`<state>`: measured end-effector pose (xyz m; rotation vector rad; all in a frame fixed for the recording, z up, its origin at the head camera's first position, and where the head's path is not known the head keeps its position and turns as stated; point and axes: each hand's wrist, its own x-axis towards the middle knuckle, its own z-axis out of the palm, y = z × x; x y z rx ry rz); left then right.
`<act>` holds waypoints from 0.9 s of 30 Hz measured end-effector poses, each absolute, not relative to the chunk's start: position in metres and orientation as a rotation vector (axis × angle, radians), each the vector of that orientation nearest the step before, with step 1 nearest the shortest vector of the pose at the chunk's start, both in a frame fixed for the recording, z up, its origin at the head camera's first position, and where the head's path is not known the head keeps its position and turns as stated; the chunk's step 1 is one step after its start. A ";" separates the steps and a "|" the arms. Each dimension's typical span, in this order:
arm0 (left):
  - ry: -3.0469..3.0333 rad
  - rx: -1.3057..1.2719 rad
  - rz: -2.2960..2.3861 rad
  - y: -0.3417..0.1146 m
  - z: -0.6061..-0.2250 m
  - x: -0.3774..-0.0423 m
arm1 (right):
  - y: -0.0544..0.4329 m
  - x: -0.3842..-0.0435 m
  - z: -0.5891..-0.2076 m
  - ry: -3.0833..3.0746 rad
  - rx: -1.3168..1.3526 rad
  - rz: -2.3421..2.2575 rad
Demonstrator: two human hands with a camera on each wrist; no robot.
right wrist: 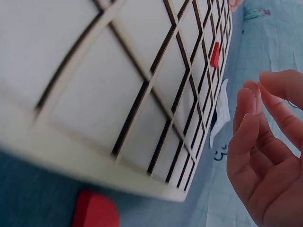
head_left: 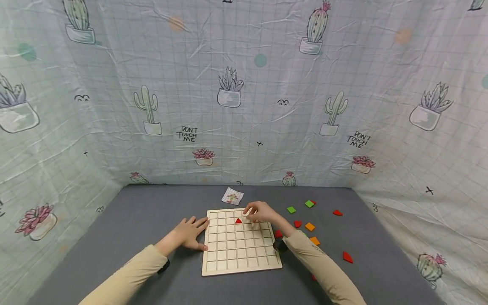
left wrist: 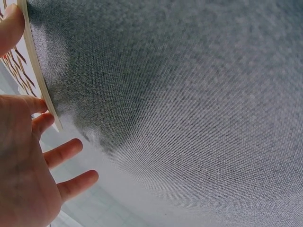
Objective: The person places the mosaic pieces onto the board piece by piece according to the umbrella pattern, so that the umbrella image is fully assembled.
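Note:
A pale wooden board (head_left: 242, 271) with a raised grid lies on the grey table. One red triangle (head_left: 238, 220) sits in a cell near its far edge; the right wrist view shows this red piece (right wrist: 215, 55) too. My left hand (head_left: 188, 233) is spread at the board's left side, thumb and fingers touching the edge. In the left wrist view, two fingers of the left hand (left wrist: 21, 161) extend past the board edge (left wrist: 38, 71). Over the board's far right part hovers my right hand (head_left: 261, 212), fingers loosely bent. No piece shows between the right hand's fingertips (right wrist: 251, 120).
Loose pieces lie right of the board: green ones (head_left: 291, 209), orange ones (head_left: 310, 227) and red ones (head_left: 347, 257). Some are partly behind the right forearm. A small printed card (head_left: 232, 196) lies beyond the board. A patterned curtain (head_left: 244, 127) surrounds the table's back and sides.

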<state>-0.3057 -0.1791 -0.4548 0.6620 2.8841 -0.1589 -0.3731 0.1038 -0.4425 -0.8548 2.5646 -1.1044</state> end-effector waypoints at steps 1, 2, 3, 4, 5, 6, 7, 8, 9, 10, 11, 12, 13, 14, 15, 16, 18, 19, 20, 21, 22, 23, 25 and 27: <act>2.884 0.662 -0.154 -0.179 -0.455 -0.306 | 0.107 -0.373 -0.443 2.567 -0.854 -1.105; 2.883 0.659 -0.154 -0.179 -0.455 -0.306 | 0.111 -0.372 -0.443 2.562 -0.852 -1.111; 2.884 0.655 -0.154 -0.178 -0.456 -0.307 | 0.116 -0.372 -0.443 2.561 -0.865 -1.112; 2.884 0.651 -0.156 -0.178 -0.456 -0.307 | 0.121 -0.371 -0.443 2.556 -0.887 -1.118; 2.884 0.649 -0.156 -0.178 -0.456 -0.307 | 0.126 -0.370 -0.442 2.551 -0.904 -1.124; 2.885 0.648 -0.157 -0.178 -0.457 -0.308 | 0.132 -0.368 -0.442 2.549 -0.934 -1.124; 2.885 0.648 -0.156 -0.178 -0.457 -0.309 | 0.139 -0.372 -0.447 2.541 -1.001 -1.134; 2.886 0.650 -0.155 -0.178 -0.458 -0.309 | 0.145 -0.370 -0.447 2.537 -1.032 -1.140; 2.888 0.653 -0.155 -0.178 -0.459 -0.310 | 0.151 -0.369 -0.447 2.533 -1.053 -1.150; 2.889 0.658 -0.155 -0.179 -0.459 -0.310 | 0.157 -0.367 -0.448 2.530 -1.067 -1.156; 2.891 0.660 -0.154 -0.179 -0.460 -0.311 | 0.162 -0.364 -0.448 2.537 -1.066 -1.152; 2.893 0.663 -0.152 -0.180 -0.461 -0.311 | 0.166 -0.362 -0.449 2.542 -1.060 -1.147; 2.895 0.665 -0.150 -0.180 -0.461 -0.311 | 0.171 -0.359 -0.450 2.546 -1.052 -1.145; 2.897 0.668 -0.147 -0.181 -0.462 -0.311 | 0.173 -0.352 -0.446 2.560 -0.996 -1.127; 2.898 0.671 -0.143 -0.181 -0.462 -0.311 | 0.177 -0.349 -0.447 2.570 -0.973 -1.115; 2.899 0.674 -0.136 -0.181 -0.462 -0.310 | 0.181 -0.346 -0.448 2.584 -0.955 -1.099; 2.900 0.679 -0.116 -0.181 -0.460 -0.309 | 0.188 -0.341 -0.450 2.605 -0.917 -1.082; 2.898 0.678 -0.108 -0.181 -0.459 -0.308 | 0.191 -0.339 -0.451 2.611 -0.903 -1.081; 2.897 0.679 -0.103 -0.181 -0.458 -0.307 | 0.195 -0.337 -0.452 2.619 -0.891 -1.082; 2.896 0.681 -0.099 -0.181 -0.457 -0.306 | 0.198 -0.335 -0.453 2.622 -0.880 -1.086; 2.895 0.682 -0.094 -0.180 -0.456 -0.306 | 0.201 -0.333 -0.453 2.630 -0.872 -1.086; 2.892 0.682 -0.090 -0.180 -0.454 -0.304 | 0.203 -0.332 -0.453 2.637 -0.867 -1.085; 2.888 0.680 -0.088 -0.179 -0.452 -0.303 | 0.209 -0.330 -0.453 2.646 -0.854 -1.085; 2.883 0.682 -0.084 -0.178 -0.451 -0.302 | 0.214 -0.328 -0.453 2.664 -0.843 -1.068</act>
